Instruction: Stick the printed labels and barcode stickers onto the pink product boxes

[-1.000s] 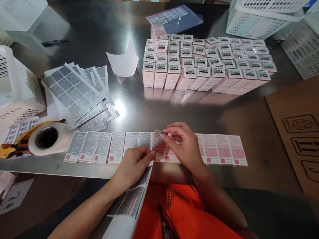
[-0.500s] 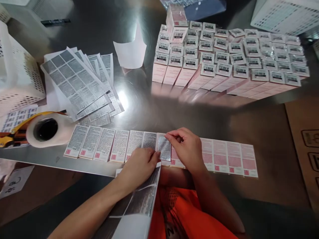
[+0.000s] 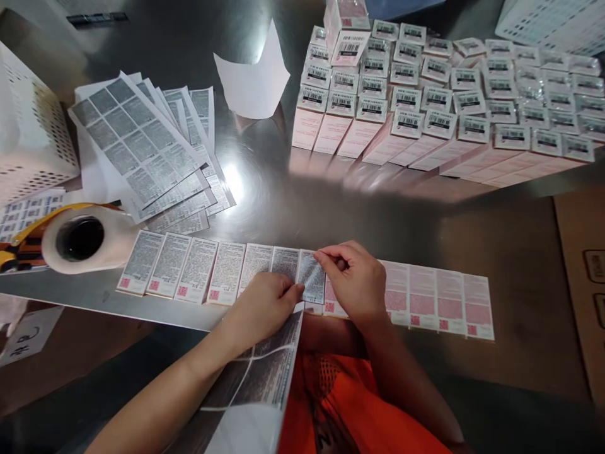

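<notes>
A row of small pink-and-white boxes (image 3: 422, 304) lies along the front of the metal table. Text-covered silver labels cover the left part of the row. My right hand (image 3: 357, 280) pinches the top right corner of a silver label (image 3: 311, 277), which lies over one box in the middle. My left hand (image 3: 267, 302) is closed, its thumb tip by that label's lower left edge. Beneath it hangs a label sheet (image 3: 265, 372) with white gaps, gripped at its top end; the fingers under it are hidden.
Many upright barcoded boxes (image 3: 378, 110) stand at the back right, one lying on top. Loose label sheets (image 3: 142, 135), a tape roll (image 3: 116, 236) and a white basket (image 3: 33, 126) are on the left. Curled white paper (image 3: 253, 85) stands behind; a cardboard box (image 3: 579, 252) is right.
The label under my right fingers has less glare and appears to lie flatter on its box. My hands stay nearly in place while the view shifts slightly.
</notes>
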The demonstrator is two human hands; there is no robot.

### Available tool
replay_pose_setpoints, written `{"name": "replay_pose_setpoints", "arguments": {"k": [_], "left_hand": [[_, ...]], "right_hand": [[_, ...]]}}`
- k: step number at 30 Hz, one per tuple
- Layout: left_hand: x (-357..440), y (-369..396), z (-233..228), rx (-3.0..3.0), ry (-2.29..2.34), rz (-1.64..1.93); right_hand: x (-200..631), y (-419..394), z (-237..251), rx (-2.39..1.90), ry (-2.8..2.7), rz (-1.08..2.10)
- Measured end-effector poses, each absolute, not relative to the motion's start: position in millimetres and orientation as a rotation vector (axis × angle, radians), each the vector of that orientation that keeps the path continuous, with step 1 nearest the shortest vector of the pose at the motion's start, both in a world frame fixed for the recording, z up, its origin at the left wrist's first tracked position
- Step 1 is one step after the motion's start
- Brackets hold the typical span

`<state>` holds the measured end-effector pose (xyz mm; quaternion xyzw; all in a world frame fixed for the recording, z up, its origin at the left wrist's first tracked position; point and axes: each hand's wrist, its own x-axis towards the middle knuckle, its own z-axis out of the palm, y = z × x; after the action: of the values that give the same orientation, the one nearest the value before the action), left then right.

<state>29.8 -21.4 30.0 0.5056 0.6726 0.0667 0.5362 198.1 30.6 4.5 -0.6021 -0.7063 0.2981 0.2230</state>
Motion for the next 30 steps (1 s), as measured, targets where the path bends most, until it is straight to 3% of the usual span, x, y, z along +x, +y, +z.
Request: {"name": "replay_pose_setpoints", "arguments": {"k": [30], "left_hand": [[30.6,-16.5,30.7,1.201,1.624,0.069]], "right_hand": [[196.1,26.3,0.0,-1.602,-1.978,0.688]]}}
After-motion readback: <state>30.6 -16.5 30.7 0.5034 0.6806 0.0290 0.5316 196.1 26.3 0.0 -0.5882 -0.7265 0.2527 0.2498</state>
